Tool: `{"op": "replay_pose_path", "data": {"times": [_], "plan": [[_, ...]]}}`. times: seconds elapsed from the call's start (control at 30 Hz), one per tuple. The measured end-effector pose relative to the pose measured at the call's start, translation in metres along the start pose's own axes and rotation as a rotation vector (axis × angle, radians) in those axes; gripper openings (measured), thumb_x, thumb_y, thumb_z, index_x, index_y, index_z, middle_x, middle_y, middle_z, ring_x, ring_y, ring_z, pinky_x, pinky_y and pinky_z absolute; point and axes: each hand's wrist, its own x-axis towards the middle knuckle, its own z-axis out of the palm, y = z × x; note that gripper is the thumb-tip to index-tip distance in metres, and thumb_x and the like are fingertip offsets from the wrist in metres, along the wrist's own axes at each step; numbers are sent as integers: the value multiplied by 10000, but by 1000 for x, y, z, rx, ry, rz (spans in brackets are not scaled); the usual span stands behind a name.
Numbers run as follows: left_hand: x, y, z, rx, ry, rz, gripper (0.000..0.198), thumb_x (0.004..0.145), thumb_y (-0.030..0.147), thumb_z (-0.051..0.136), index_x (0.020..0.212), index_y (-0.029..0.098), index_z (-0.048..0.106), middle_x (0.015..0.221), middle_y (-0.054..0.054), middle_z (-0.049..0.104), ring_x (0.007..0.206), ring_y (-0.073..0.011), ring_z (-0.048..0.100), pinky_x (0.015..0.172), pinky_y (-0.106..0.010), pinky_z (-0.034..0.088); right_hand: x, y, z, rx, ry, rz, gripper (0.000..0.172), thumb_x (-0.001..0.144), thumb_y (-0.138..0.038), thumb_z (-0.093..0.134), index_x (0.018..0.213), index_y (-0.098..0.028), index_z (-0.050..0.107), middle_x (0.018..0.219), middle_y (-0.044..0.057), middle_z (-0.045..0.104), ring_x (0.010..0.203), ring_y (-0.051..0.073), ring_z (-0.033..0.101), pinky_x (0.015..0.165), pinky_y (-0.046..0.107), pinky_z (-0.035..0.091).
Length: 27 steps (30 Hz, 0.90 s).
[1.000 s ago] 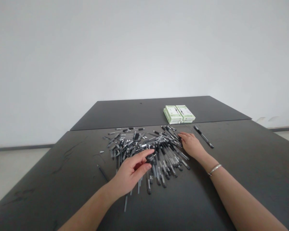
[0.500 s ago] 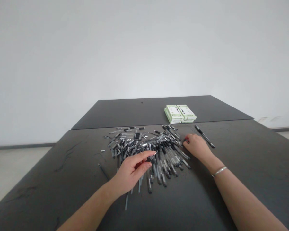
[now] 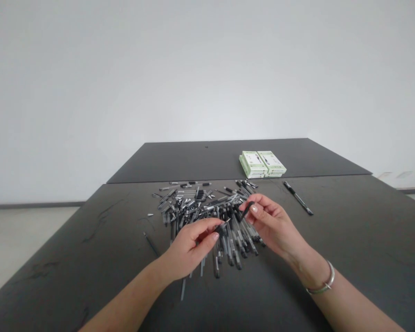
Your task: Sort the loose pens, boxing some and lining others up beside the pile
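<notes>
Above the heap of gel pens (image 3: 197,205) — right hand (image 3: 271,225) now lifted, pinching one pen (image 3: 247,210), left hand (image 3: 190,246) pinching a second pen (image 3: 224,225)

This looks like a plain workroom: a bare white wall (image 3: 207,69) with dark skirting (image 3: 34,204), a pale floor (image 3: 20,249), and two dark tabletops (image 3: 207,161) butted together under heaped loose pens (image 3: 207,212).

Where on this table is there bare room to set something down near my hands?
Bare tabletop runs between the pen pile and the loose black pen, and left of the pile, around a thin dark pen. The far panel left of the green boxes is also open. It's crowded under the left hand and right hand.
</notes>
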Motion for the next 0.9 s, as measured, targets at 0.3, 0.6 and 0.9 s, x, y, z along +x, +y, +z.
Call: {"op": "replay_pose_path", "data": {"times": [0.3,0.6,0.9], "plan": [[3,2,-1,38,-26,62,221,941,262,515,1085,155,643,825,-25,611,716,-131,539,656,-236,421,-6,5,7,186,-67,76,161,780,-224,767,903,-204,665,939,33,759,699,70,666,663,157,538],[4,3,-2,68,-34,103,226,946,249,516,1103,150,645,856,-41,629,744,-137,557,673,-234,422,-9,7,8,100,-147,19,94,844,-216,709,927,-213,666,978,42,763,716,71,682,661,154,535],[4,2,-3,48,-56,86,226,956,254,503,1101,163,650,865,-40,630,770,-136,563,708,-250,428,-10,7,7,68,-121,-3,95,849,-220,699,930,-210,651,964,44,749,715,76,655,663,173,518]]}}
